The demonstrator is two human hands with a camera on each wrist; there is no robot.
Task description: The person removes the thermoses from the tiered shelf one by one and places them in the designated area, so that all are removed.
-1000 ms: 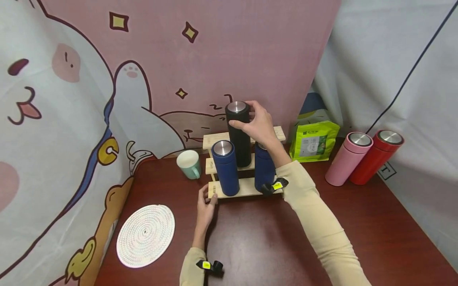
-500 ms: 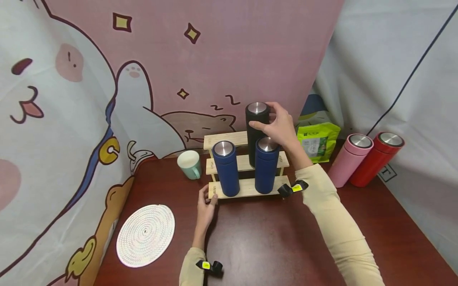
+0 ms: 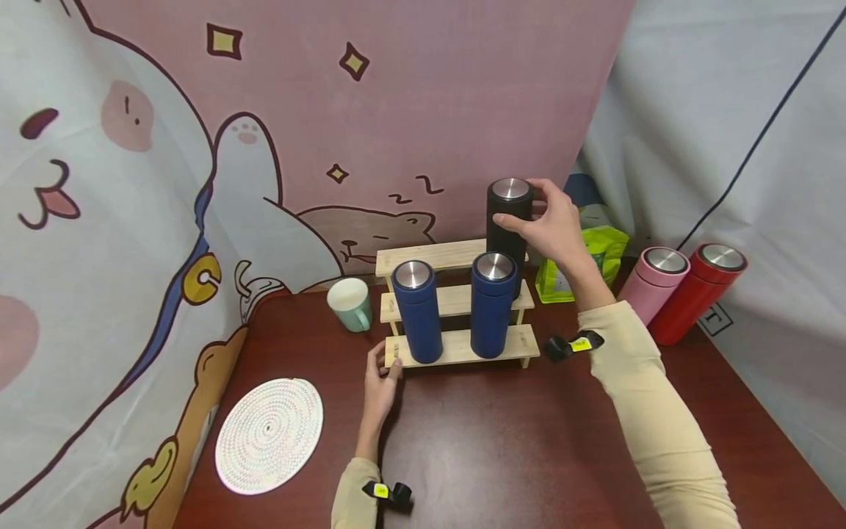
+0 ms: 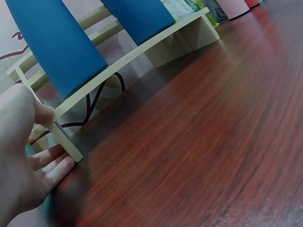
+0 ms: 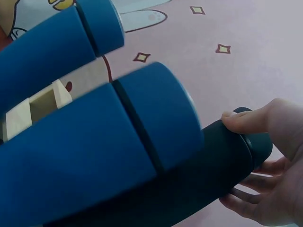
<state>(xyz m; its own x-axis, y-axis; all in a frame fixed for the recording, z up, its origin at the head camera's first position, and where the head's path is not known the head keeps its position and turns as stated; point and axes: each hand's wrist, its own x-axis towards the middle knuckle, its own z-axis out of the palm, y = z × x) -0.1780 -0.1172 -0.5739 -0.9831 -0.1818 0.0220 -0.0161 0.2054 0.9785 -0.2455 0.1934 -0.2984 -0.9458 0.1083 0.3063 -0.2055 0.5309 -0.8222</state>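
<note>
A three-tier wooden stand [image 3: 456, 351] stands at the back of the table. My left hand [image 3: 379, 393] grips the left end of its lowest step; in the left wrist view the thumb lies at the board's edge and the fingers curl by the leg. Two upright blue thermoses [image 3: 420, 323] with steel-topped lids occupy that step. Behind the right-hand blue thermos [image 3: 492, 316], my right hand [image 3: 555, 228] holds a black thermos [image 3: 504, 239] near its lid, thumb on one side and fingers on the other. The black thermos is upright at the right of the middle step, its base mostly hidden.
Left of the stand is a mint-green mug [image 3: 350, 312], with a round woven mat [image 3: 269, 441] nearer the front. A green pouch [image 3: 606, 246], a pink thermos [image 3: 648, 290] and a red thermos [image 3: 697, 301] stand to the right. A printed cloth hangs behind.
My right hand has carried the black thermos rightward, from between the two blue thermoses to behind the right-hand one. My left hand has stayed on the stand's end.
</note>
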